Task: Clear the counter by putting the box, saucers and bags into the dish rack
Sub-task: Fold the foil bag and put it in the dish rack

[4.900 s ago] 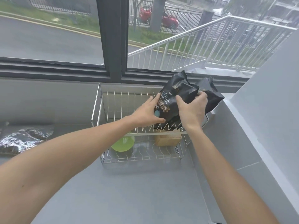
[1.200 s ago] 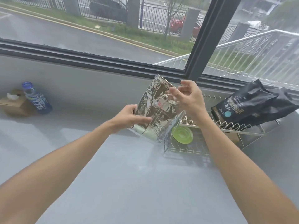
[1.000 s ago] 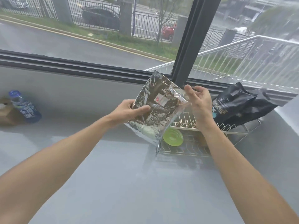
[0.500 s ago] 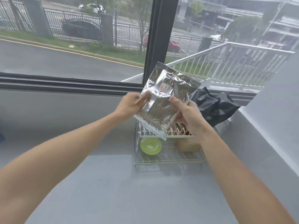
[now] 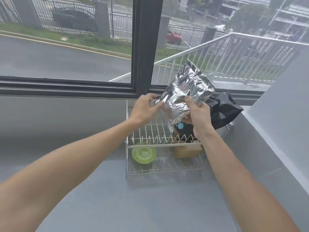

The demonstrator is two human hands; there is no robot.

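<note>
Three of the task's things already sit in the dish rack (image 5: 164, 144), judging by how they lie: a green saucer (image 5: 144, 155) on the lower tier at the left, a brown box (image 5: 187, 152) on the lower tier to its right, and a black bag (image 5: 223, 113) slumped across the right of the upper tier, reaching past the rack's far right corner. Whether more than one saucer lies there cannot be told. The silver bag (image 5: 182, 96) seems to be the last piece; it is held in the air above the upper tier, tilted, its top corner up and to the right, its lower edge just above the tines. The stretch of grey counter (image 5: 150, 206) in view bears nothing else, so little appears left beyond setting this bag down. The right hand (image 5: 198, 114) grips the bag's lower right part, thumb laid on the front and fingers wrapped behind. The left hand (image 5: 145, 108) is half open, fingers curled loosely, fingertips at the bag's left edge; whether they pinch it or only touch cannot be told.
</note>
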